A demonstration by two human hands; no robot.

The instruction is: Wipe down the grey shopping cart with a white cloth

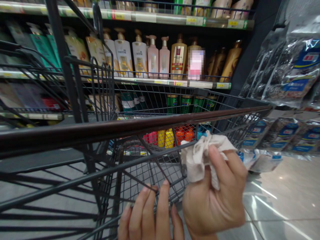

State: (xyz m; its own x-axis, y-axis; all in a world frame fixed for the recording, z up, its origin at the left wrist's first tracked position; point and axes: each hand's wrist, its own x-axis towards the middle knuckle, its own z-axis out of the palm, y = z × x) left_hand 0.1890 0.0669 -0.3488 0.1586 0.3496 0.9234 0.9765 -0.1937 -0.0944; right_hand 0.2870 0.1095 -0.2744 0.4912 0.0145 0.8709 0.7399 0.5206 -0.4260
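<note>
My right hand (220, 196) pinches a crumpled white cloth (197, 156), perhaps a wipe, against the side of a dark metal shopping cart (160, 125). To its left, at the bottom of the view, my left hand (152, 216) has its fingers apart and holds nothing that I can see. Its fingertips are at the cart's thin wires; whether they press on them I cannot tell. The cart's long upper rail crosses the whole view above both hands, with wire mesh below it.
Behind the cart stands a store shelf (172, 81) with pump bottles (122, 55) in rows. Green containers (186, 104) and yellow bottles (169, 138) show through the mesh. At right hang clear bags with blue labels (303, 65) above a shiny tiled floor (287, 190).
</note>
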